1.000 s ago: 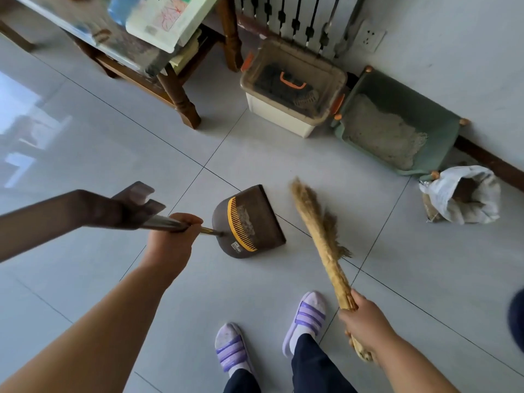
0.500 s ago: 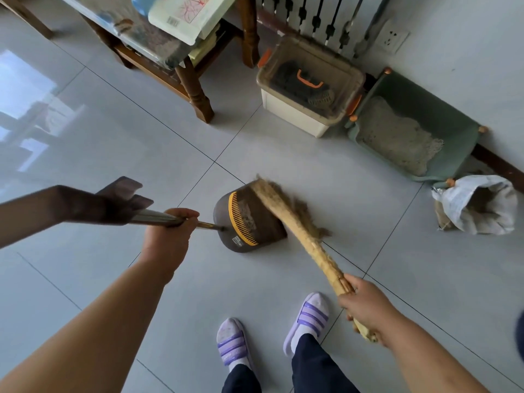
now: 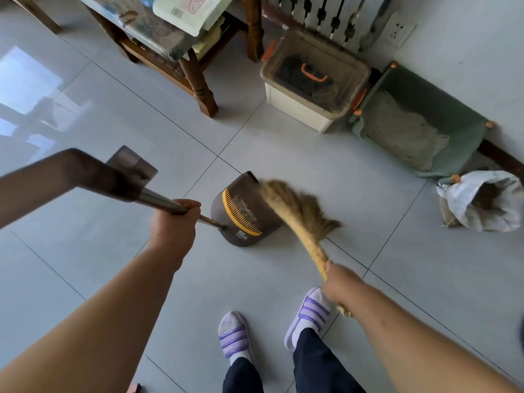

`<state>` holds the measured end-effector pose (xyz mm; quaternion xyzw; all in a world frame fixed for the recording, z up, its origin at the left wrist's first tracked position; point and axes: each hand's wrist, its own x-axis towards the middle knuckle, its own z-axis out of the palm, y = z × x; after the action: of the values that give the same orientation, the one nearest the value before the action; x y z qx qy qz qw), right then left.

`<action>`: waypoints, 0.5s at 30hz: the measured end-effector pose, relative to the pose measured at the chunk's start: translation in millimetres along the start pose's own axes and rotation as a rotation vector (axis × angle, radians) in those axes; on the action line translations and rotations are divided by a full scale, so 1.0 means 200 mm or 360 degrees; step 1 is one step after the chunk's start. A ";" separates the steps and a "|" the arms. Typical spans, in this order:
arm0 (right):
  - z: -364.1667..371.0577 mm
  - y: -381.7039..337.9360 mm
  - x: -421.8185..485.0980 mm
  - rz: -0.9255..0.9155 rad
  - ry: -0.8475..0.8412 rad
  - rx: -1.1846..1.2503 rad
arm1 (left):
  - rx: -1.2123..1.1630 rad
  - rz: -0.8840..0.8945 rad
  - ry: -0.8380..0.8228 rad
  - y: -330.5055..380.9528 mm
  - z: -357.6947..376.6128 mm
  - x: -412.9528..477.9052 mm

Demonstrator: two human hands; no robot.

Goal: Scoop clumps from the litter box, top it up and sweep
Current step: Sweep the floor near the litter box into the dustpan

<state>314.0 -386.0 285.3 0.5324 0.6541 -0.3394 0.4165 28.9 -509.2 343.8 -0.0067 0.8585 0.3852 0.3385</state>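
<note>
My left hand (image 3: 173,222) grips the metal handle of a brown dustpan (image 3: 243,211) with a yellow comb edge, which rests on the floor tiles with some litter in it. My right hand (image 3: 340,285) grips the stem of a straw broom (image 3: 297,214). Its bristles lie against the dustpan's open mouth, blurred by motion. The green litter box (image 3: 442,129) with pale litter inside stands by the wall at the right. An open white litter bag (image 3: 482,199) sits just in front of it.
A lidded plastic bin (image 3: 300,109) with an orange handle stands left of the litter box, below a radiator (image 3: 326,12). A wooden table (image 3: 198,80) loaded with papers is at the top. My feet in purple slippers (image 3: 235,336) are below the dustpan.
The broom has swept left from the open floor onto the dustpan's mouth, and its bristles now spread along the pan's right edge. The dustpan has stayed in place.
</note>
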 end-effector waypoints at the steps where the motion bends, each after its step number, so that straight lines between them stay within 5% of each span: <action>1: 0.03 0.02 -0.07 -0.0067 -0.0055 0.0088 | 0.0001 -0.0005 -0.0005 0.00 0.00 -0.01; 6: 0.04 0.19 -0.36 -0.0179 -0.0137 0.0505 | 0.0032 -0.0012 -0.0057 -0.04 -0.08 -0.07; 15: 0.19 0.13 -0.23 0.0142 -0.0159 0.0642 | 0.0068 0.0012 -0.0131 -0.18 -0.21 -0.16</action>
<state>350.3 -432.9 311.0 0.6160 0.5272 -0.4706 0.3481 39.1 -570.4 357.8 0.0196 0.8519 0.3681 0.3720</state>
